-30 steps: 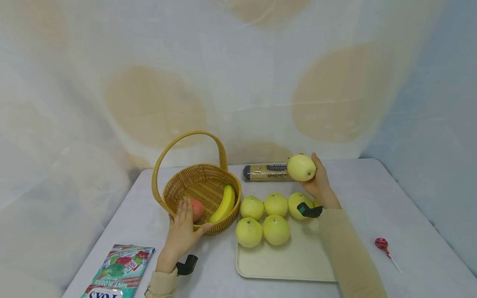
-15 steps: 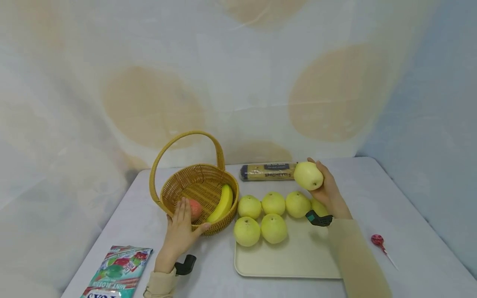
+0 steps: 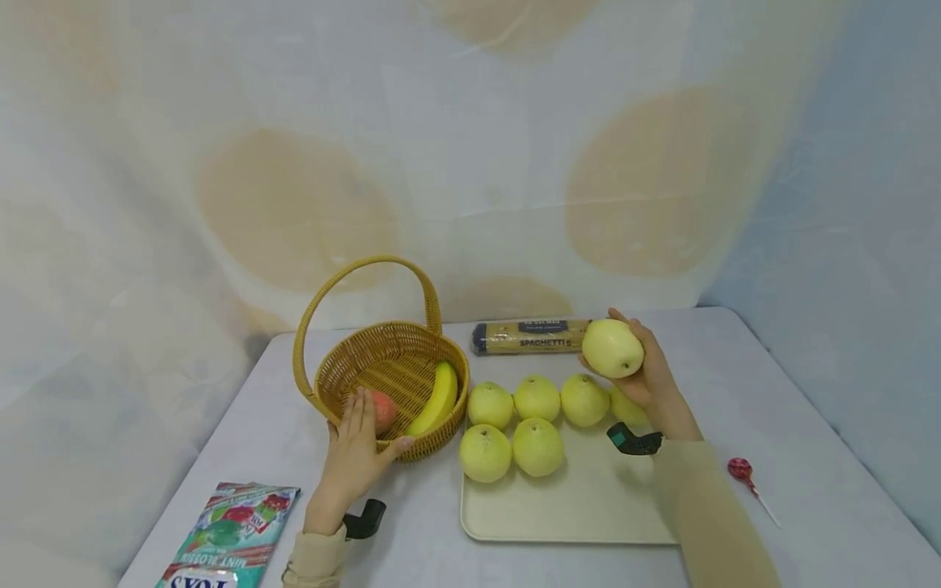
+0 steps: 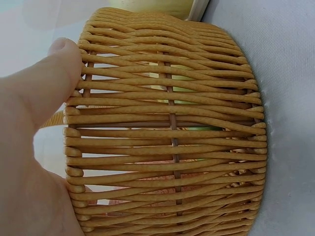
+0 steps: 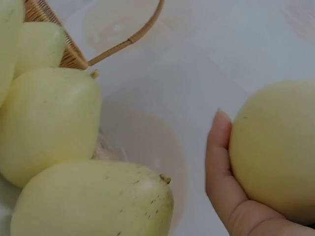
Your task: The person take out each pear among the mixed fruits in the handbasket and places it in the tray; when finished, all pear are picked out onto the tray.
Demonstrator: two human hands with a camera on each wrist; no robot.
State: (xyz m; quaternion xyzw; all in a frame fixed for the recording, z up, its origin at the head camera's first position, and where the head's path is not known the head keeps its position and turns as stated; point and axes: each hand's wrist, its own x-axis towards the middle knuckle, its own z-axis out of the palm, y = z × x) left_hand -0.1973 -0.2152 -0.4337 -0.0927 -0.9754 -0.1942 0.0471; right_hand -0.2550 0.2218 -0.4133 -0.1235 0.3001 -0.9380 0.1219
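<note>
My right hand holds a small pale yellow-green melon in the air above the back of the beige tray. In the right wrist view, a finger curves along the side of this melon. Several similar melons sit in two rows on the tray. My left hand lies across the near rim of the wicker basket, fingers straight over the edge, and its thumb touches the rim. Inside the basket are a yellow banana and a round reddish fruit, partly covered by my fingers.
A spaghetti packet lies behind the tray, its right end hidden by the held melon. A red lollipop lies at the right, and a green candy bag at the front left. The basket's tall handle arches upward.
My right hand has moved right and slightly down with the melon, uncovering more of the spaghetti packet. My left hand stays on the basket rim.
</note>
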